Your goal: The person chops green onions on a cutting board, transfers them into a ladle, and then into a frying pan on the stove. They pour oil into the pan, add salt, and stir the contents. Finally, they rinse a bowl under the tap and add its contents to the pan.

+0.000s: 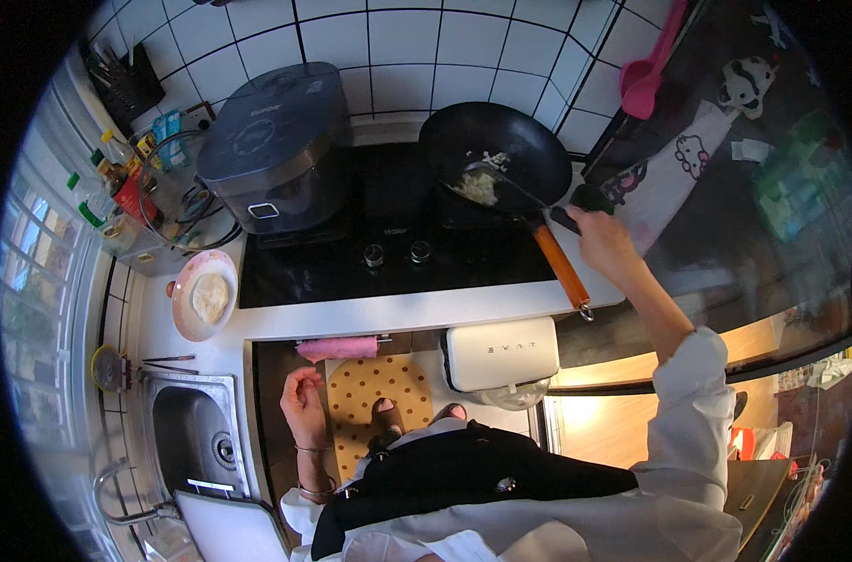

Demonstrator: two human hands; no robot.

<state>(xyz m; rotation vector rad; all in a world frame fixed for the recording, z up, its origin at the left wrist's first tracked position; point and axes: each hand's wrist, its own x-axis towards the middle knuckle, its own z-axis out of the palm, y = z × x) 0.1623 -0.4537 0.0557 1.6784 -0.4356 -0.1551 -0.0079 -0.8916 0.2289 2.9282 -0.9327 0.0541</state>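
Note:
My right hand (607, 242) grips the black handle of a metal spatula (514, 186), whose head rests in a black wok (538, 140) on the right side of the cooktop. Pale chopped food (476, 187) lies under and beside the spatula's head, with a few white bits further back. The wok's orange wooden handle (561, 267) points toward me, just left of my right forearm. My left hand (304, 404) hangs in front of the counter with nothing in it, fingers loosely bent, near a pink towel (338, 348) on a rail.
A large dark rice cooker (275, 140) stands on the black cooktop (398, 274), left of the wok. A pink-rimmed bowl with dough-like food (210, 298) sits at the counter's left. Bottles (127, 186), a glass lid (187, 190) and a steel sink (187, 428) are on the left. A cream bin (502, 353) stands below.

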